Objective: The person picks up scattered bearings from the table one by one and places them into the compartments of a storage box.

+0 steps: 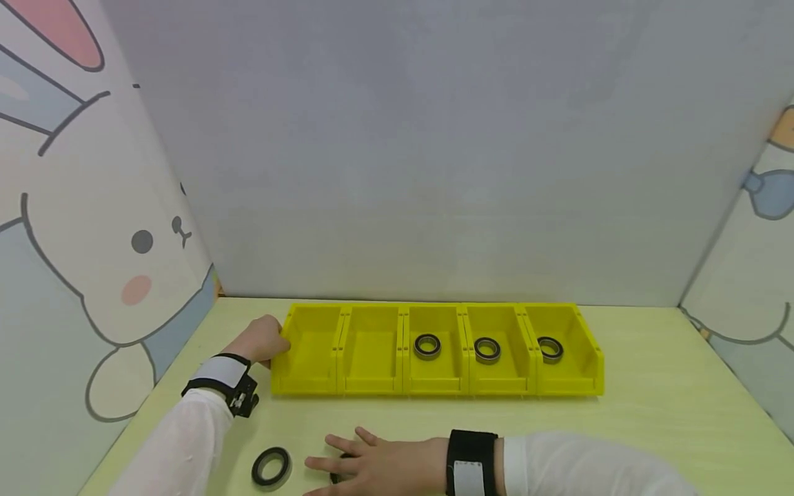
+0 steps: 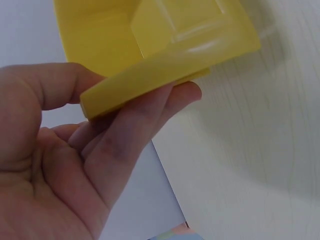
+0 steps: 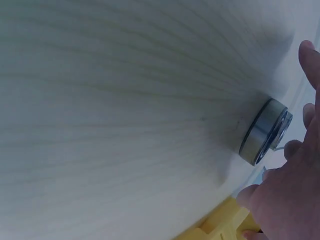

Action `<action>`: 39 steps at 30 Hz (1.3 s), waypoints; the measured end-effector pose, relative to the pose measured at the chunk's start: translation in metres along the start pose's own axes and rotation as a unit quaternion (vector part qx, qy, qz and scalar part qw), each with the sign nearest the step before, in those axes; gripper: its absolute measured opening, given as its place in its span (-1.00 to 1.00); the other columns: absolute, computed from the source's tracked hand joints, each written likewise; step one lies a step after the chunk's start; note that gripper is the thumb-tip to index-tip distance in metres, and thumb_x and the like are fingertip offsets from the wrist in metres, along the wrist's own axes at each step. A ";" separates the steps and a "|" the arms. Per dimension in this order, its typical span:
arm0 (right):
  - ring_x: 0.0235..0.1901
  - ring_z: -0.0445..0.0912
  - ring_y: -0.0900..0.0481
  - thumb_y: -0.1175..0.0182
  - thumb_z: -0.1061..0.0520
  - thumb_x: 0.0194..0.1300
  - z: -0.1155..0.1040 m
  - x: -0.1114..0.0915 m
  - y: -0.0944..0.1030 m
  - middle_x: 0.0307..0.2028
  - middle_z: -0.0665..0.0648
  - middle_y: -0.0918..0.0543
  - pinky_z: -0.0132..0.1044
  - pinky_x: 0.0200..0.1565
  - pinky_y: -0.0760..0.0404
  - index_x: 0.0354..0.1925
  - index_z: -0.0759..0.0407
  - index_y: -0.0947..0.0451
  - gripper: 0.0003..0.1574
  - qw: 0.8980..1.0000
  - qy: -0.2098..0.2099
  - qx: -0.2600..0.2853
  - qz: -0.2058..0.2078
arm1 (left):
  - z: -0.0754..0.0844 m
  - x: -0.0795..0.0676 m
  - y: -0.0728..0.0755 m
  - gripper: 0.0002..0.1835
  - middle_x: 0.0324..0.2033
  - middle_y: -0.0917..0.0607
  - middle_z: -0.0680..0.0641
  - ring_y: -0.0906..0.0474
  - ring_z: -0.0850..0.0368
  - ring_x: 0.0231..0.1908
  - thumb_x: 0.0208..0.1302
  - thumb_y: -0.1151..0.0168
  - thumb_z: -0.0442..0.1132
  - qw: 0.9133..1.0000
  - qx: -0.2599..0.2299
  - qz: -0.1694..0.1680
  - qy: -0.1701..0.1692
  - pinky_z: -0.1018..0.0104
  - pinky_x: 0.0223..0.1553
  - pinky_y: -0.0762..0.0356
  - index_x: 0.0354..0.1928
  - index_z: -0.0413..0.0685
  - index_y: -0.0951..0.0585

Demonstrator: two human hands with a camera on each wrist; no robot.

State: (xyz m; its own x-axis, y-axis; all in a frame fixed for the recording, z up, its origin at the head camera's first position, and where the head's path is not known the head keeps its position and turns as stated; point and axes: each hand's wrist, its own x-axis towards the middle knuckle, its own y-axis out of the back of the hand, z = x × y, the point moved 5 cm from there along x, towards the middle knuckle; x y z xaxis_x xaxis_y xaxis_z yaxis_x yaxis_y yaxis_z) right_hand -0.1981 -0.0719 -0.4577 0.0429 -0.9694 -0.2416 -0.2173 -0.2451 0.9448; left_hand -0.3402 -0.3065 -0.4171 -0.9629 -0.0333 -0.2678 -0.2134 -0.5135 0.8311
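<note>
A row of joined yellow bins (image 1: 372, 387) stands on the table. At its left end my left hand (image 1: 263, 337) grips the side wall of the outermost bin (image 2: 165, 65), thumb inside and fingers along the outside. My right hand (image 1: 393, 467) is spread, palm down, low over the table in front of the bins. Beneath its fingers a dark-sealed ball bearing (image 1: 336, 477) is partly hidden. Another ball bearing (image 1: 257, 470) lies flat to the left of that hand. In the right wrist view, a bearing (image 3: 261, 132) sits beside the fingers, with the other behind it.
Three of the bins hold one ball bearing each: the middle bearing (image 1: 427, 356), the one to its right (image 1: 486, 359) and the rightmost (image 1: 551, 359). The two left bins contain none. A grey wall (image 1: 434, 151) rises behind, with cartoon-printed panels (image 1: 93, 275) at both sides.
</note>
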 end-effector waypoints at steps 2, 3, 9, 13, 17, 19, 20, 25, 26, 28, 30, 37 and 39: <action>0.47 0.03 0.32 0.07 -0.21 0.39 -0.002 0.000 -0.003 0.49 0.02 0.28 -0.06 0.43 0.01 0.48 -0.12 0.15 -0.16 1.000 0.016 -0.008 -0.011 | 0.000 0.000 0.000 -0.84 -0.38 -0.60 -0.24 -0.63 0.02 -0.47 0.15 -0.06 -0.37 1.000 -0.003 0.000 0.001 0.19 -0.44 -0.69 -0.31 -0.40 -0.48; 0.47 0.04 0.27 0.09 -0.20 0.41 -0.004 0.001 -0.003 0.49 0.05 0.22 -0.09 0.43 0.00 0.48 -0.10 0.11 -0.19 0.999 0.028 -0.032 -0.012 | 0.001 0.000 0.000 -0.84 -0.38 -0.60 -0.24 -0.63 0.02 -0.47 0.15 -0.05 -0.38 1.000 -0.004 -0.001 0.001 0.18 -0.44 -0.69 -0.31 -0.40 -0.48; 0.42 -0.06 -0.04 0.19 -0.12 0.48 -0.011 0.007 -0.001 0.41 0.07 -0.17 -0.27 0.44 0.03 0.42 0.00 -0.12 -0.38 0.983 0.068 -0.170 0.016 | 0.004 -0.004 0.002 -0.83 -0.39 -0.59 -0.25 -0.62 0.01 -0.47 0.14 -0.04 -0.39 1.000 -0.004 0.000 -0.003 0.18 -0.45 -0.69 -0.31 -0.42 -0.48; 0.26 -0.21 -0.31 0.09 -0.03 0.46 -0.008 0.010 0.004 0.27 -0.01 -0.40 -0.50 0.29 -0.22 0.28 0.03 -0.35 -0.51 0.991 0.033 -0.124 0.048 | 0.005 -0.006 0.002 -0.83 -0.40 -0.59 -0.24 -0.62 0.03 -0.50 0.13 -0.05 -0.38 1.000 0.001 0.001 -0.002 0.18 -0.44 -0.69 -0.32 -0.42 -0.47; 0.06 -0.31 -0.44 0.01 0.00 0.42 -0.006 0.011 0.010 0.09 -0.08 -0.53 -0.64 0.10 -0.38 0.13 0.00 -0.48 -0.62 0.992 0.008 -0.102 0.074 | 0.004 -0.005 0.001 -0.84 -0.41 -0.58 -0.22 -0.62 0.04 -0.51 0.14 -0.05 -0.38 1.000 0.003 0.002 0.001 0.19 -0.44 -0.69 -0.32 -0.40 -0.47; 0.00 -0.31 -0.46 0.02 0.00 0.42 -0.007 0.012 0.011 0.03 -0.10 -0.55 -0.64 0.07 -0.40 0.09 -0.01 -0.51 -0.65 0.990 0.008 -0.120 0.080 | 0.004 -0.005 0.001 -0.84 -0.41 -0.58 -0.23 -0.62 0.04 -0.51 0.14 -0.05 -0.38 1.000 0.002 0.002 0.002 0.19 -0.44 -0.69 -0.32 -0.40 -0.47; -0.02 -0.32 -0.47 0.02 0.00 0.42 -0.008 0.013 0.011 0.01 -0.10 -0.56 -0.64 0.06 -0.40 0.08 -0.02 -0.51 -0.66 0.988 0.008 -0.129 0.081 | 0.004 -0.005 0.002 -0.84 -0.41 -0.58 -0.23 -0.62 0.04 -0.51 0.14 -0.05 -0.38 1.000 0.002 0.002 0.001 0.20 -0.45 -0.69 -0.32 -0.40 -0.47; -0.07 -0.32 -0.48 0.03 0.00 0.42 -0.008 0.016 0.012 -0.03 -0.13 -0.57 -0.63 0.02 -0.43 0.04 -0.04 -0.53 -0.69 0.984 0.005 -0.159 0.077 | 0.005 -0.005 0.003 -0.84 -0.40 -0.58 -0.24 -0.62 0.03 -0.50 0.15 -0.04 -0.38 1.000 0.000 0.002 0.000 0.20 -0.45 -0.68 -0.32 -0.41 -0.47; -0.08 -0.32 -0.48 0.03 0.00 0.42 -0.007 0.017 0.012 -0.03 -0.13 -0.57 -0.63 0.01 -0.44 0.04 -0.05 -0.53 -0.69 0.984 0.003 -0.162 0.073 | 0.004 -0.005 0.003 -0.84 -0.40 -0.58 -0.24 -0.62 0.03 -0.50 0.15 -0.04 -0.38 1.000 0.000 0.002 0.001 0.20 -0.45 -0.68 -0.32 -0.41 -0.47; -0.11 -0.34 -0.49 -0.01 0.01 0.40 -0.005 0.019 0.013 -0.07 -0.15 -0.57 -0.64 -0.04 -0.45 0.01 -0.06 -0.55 -0.72 0.986 -0.005 -0.153 0.066 | 0.003 -0.004 0.002 -0.84 -0.39 -0.58 -0.25 -0.62 0.02 -0.49 0.15 -0.04 -0.38 1.000 -0.002 0.002 0.001 0.19 -0.45 -0.69 -0.31 -0.42 -0.47; -0.16 -0.34 -0.49 -0.06 0.03 0.37 -0.003 0.020 0.017 -0.11 -0.17 -0.58 -0.64 -0.11 -0.47 -0.02 -0.07 -0.56 -0.75 0.988 -0.021 -0.143 0.057 | 0.003 -0.003 0.001 -0.82 -0.38 -0.58 -0.26 -0.63 0.01 -0.47 0.15 -0.04 -0.38 1.000 -0.005 0.002 0.001 0.19 -0.45 -0.69 -0.29 -0.43 -0.47; -0.30 -0.30 -0.48 -0.19 0.14 0.26 0.007 0.015 0.051 -0.23 -0.13 -0.59 -0.61 -0.30 -0.44 -0.05 -0.02 -0.61 -0.73 0.990 -0.059 -0.123 0.030 | 0.003 -0.002 0.000 -0.85 -0.40 -0.59 -0.23 -0.63 0.02 -0.48 0.14 -0.06 -0.38 1.000 -0.007 0.002 0.002 0.20 -0.46 -0.69 -0.33 -0.40 -0.48; -0.37 -0.32 -0.43 -0.20 0.16 0.25 0.012 0.013 0.061 -0.30 -0.12 -0.56 -0.62 -0.36 -0.38 -0.06 0.02 -0.61 -0.74 0.991 -0.067 -0.111 0.021 | 0.002 -0.002 0.000 -0.84 -0.39 -0.59 -0.23 -0.63 0.01 -0.47 0.15 -0.07 -0.38 1.000 -0.007 0.001 0.005 0.21 -0.45 -0.69 -0.32 -0.41 -0.48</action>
State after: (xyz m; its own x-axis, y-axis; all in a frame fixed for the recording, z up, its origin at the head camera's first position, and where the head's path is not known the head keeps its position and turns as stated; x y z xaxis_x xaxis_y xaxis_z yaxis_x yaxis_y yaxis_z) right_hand -0.2224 -0.0997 -0.4055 -0.0953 -0.9721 -0.2143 0.0039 -0.2157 0.9765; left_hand -0.3385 -0.3047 -0.4153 -0.9616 -0.0423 -0.2711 -0.2095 -0.5249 0.8250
